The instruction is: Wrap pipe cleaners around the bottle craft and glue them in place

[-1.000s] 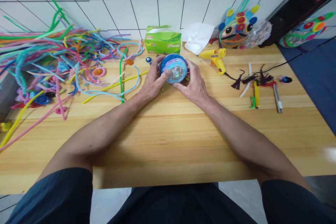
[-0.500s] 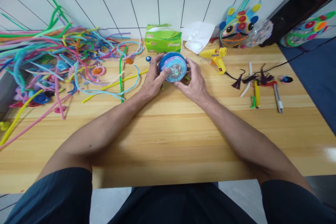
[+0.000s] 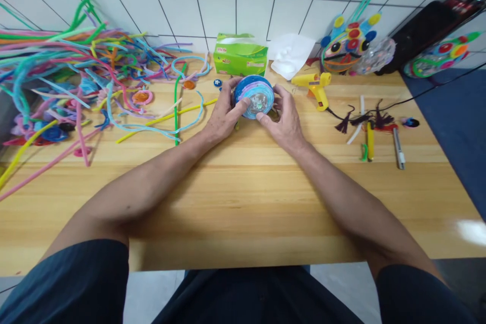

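Between my two hands is a round craft piece (image 3: 261, 92), wound in rings of dark blue, lilac and light blue pipe cleaner around a clear, shiny middle. My left hand (image 3: 227, 115) grips its left side, the thumb lying across the front. On the right edge, my right hand (image 3: 285, 117) has its fingers curled round the side and its thumb at the lower rim. The underside of the piece and some fingertips are hidden. Just behind it stands a green tissue pack (image 3: 240, 56). A small blue button-like disc (image 3: 217, 83) lies near my left fingers.
Tangled pipe cleaners (image 3: 76, 71) cover the table's left side. To the right lie a yellow glue gun (image 3: 317, 87) with a cord, dark tassels (image 3: 381, 117), a yellow-handled tool (image 3: 370, 142) and a utility knife (image 3: 398, 149). Decorated lanterns (image 3: 345, 50) stand against the tiled wall.
The view has shifted slightly, so the scene sits a little differently in the frame. Both hands keep their hold on the round craft piece, which looks almost unchanged.
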Tool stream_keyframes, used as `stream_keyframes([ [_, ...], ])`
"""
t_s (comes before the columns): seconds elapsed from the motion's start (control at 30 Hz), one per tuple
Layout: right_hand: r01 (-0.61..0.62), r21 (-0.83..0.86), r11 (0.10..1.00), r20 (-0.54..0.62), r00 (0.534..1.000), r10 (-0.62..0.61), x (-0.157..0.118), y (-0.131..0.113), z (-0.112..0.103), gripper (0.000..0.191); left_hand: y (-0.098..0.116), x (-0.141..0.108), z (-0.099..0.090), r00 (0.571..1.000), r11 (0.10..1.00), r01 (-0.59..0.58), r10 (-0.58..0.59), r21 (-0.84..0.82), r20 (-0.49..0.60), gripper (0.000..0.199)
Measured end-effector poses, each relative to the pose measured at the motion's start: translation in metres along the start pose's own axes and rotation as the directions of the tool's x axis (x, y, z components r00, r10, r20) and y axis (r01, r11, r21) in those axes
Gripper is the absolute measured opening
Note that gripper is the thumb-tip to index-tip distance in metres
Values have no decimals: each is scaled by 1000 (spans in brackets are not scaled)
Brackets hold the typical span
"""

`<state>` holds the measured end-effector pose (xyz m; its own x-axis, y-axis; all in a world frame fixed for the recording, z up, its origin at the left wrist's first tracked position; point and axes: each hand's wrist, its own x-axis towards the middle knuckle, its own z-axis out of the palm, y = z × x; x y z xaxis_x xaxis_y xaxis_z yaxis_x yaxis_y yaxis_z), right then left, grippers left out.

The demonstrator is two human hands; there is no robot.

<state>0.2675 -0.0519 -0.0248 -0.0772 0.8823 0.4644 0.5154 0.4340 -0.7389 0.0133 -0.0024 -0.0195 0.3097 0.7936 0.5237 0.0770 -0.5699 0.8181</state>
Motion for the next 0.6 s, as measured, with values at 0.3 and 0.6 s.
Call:
stream_keyframes([
  [0.3, 30, -25, 999, 7, 1000, -29, 3, -6, 1, 100, 2, 1, 12, 1000, 994, 3, -6, -113, -23, 82],
  [0.6, 75, -95, 993, -26, 997, -77, 12, -19, 3, 92, -5, 5, 18, 998, 996, -36, 31, -86, -61, 83],
])
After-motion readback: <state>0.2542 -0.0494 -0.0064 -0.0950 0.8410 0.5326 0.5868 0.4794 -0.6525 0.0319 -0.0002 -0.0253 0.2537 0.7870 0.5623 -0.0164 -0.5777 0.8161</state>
